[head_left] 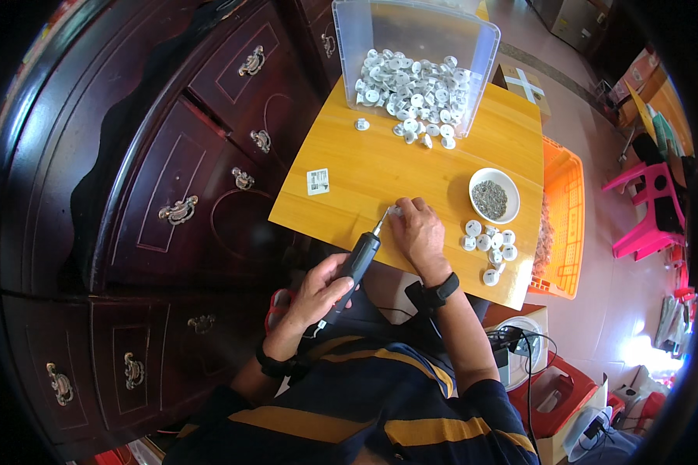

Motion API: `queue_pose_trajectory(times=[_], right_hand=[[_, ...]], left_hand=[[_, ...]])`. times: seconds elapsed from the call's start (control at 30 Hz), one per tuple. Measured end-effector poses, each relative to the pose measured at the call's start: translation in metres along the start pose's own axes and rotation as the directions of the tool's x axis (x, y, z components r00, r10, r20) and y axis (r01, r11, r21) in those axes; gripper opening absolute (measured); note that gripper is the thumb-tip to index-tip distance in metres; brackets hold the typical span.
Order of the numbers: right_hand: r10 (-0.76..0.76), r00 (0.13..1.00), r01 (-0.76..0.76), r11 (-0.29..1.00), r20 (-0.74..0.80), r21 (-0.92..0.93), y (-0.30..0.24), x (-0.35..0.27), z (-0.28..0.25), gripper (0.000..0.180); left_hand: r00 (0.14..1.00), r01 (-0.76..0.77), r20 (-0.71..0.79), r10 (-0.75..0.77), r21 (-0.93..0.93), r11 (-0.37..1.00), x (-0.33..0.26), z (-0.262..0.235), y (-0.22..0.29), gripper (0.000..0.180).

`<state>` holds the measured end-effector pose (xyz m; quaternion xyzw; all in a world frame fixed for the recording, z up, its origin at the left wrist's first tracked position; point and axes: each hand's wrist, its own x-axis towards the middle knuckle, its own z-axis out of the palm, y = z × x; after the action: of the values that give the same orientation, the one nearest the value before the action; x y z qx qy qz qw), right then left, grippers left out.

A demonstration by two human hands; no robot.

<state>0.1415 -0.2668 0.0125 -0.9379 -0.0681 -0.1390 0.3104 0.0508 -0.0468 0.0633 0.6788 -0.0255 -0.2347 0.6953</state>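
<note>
My left hand (318, 291) is wrapped round a black electric screwdriver (356, 263), its bit pointing up and away over the table's front edge. At the bit's tip, my right hand (420, 237) pinches a small white plastic part (396, 210) against the wooden table (411, 167). My fingers hide most of that part. To the right of this hand lies a loose group of round white parts (485, 242). Behind them stands a white bowl (471, 184) of small metal screws (489, 200).
A clear plastic bin (419, 31) with many white parts lies at the table's far end, several spilling out. A square label card (318, 181) lies at left. Dark drawers (163, 209) line the left side. An orange basket (573, 217) and pink stool (650, 205) stand right.
</note>
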Motion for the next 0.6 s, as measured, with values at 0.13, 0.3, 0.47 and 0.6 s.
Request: queue_pose_trajectory(times=[0.13, 0.3, 0.47, 0.6], right_hand=[[0.003, 0.997, 0.002, 0.999, -0.083, 0.052, 0.006, -0.002, -0.002, 0.02], [0.231, 0.969, -0.23, 0.689, 0.093, 0.687, 0.025, -0.003, -0.01, 0.022], [0.203, 0.85, -0.442, -0.229, 0.486, 0.867, 0.04, -0.006, -0.031, 0.026], [0.238, 0.844, -0.458, -0.15, 0.481, 0.876, 0.043, -0.014, -0.03, 0.025]], left_hand=[[1.0, -0.002, -0.005, 0.002, -0.031, 1.0, 0.001, 0.001, -0.001, 0.039], [1.0, 0.014, -0.001, -0.014, -0.013, 1.0, 0.002, 0.003, 0.002, 0.04], [1.0, -0.002, 0.012, 0.002, -0.001, 1.0, 0.004, 0.004, 0.003, 0.039], [1.0, 0.007, 0.023, -0.007, 0.026, 1.0, 0.006, 0.007, 0.001, 0.041]])
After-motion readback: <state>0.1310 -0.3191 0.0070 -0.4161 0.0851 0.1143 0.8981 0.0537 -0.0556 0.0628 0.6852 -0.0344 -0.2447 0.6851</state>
